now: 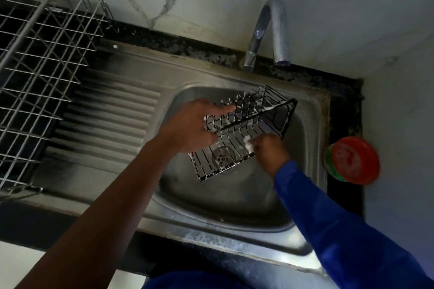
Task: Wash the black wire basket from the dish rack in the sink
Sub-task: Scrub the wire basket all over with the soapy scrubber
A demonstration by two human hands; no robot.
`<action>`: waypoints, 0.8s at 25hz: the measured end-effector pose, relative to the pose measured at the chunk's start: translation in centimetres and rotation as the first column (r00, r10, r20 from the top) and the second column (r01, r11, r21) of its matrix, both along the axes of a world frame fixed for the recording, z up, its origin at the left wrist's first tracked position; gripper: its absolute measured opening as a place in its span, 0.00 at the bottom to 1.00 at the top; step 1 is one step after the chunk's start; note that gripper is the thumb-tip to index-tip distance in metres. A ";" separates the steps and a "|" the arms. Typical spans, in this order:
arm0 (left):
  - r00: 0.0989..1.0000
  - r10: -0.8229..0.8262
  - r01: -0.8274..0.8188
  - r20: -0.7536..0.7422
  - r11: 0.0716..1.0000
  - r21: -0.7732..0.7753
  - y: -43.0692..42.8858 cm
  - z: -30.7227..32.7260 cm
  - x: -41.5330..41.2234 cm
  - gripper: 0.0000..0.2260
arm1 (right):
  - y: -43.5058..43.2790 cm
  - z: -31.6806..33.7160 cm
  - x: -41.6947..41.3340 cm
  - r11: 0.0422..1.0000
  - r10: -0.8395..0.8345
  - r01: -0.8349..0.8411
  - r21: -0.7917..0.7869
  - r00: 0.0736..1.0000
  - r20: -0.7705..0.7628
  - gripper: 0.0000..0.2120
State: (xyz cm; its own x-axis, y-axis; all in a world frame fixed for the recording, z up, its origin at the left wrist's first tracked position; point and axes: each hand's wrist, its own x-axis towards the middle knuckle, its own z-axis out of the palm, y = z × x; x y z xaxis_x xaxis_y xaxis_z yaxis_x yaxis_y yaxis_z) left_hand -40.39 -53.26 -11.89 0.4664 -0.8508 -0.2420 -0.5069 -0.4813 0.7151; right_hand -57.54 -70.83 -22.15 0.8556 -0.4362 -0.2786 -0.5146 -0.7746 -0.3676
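Left hand (187, 128) has a closed grip on the black wire basket (244, 131), held tilted over the sink (234, 197) bowl w/ the drain (223, 156) showing thru its wires. Right hand (267, 150), grip pinched narrow on smth white & sudsy, presses the basket's lower side. Tap (267, 35) spout hangs behind; dish rack (40, 73) sits left on the drainboard, red-lidded tub (352, 159) on the counter (345, 105) at right.

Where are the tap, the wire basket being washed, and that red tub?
Tap (279, 28), head view: on the curved metal spout.
Wire basket (249, 119), head view: on its soapy upper wire edge, over the sink.
Red tub (352, 159), head view: on its round red top, right of the sink.
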 end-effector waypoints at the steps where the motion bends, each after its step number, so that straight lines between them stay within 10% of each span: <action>1: 1.000 -0.014 0.014 -0.010 1.000 -0.014 -0.4 0.2 -0.4 0.36 | 0.2 -0.1 0.8 0.995 0.082 -0.085 -0.049 0.995 -0.055 0.10; 20: 1.000 -0.021 0.021 -0.001 1.000 0.006 -0.3 0.6 -0.6 0.37 | 3.3 0.2 0.9 0.978 0.106 -0.120 -0.172 0.991 -0.086 0.15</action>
State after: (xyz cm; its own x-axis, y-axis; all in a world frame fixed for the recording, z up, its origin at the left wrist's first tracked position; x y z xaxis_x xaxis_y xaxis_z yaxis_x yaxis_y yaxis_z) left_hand -41.00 -53.59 -11.33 0.4483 -0.8590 -0.2472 -0.5164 -0.4746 0.7128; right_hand -56.65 -67.55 -21.98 0.8814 -0.3861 -0.2721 -0.4413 -0.8786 -0.1827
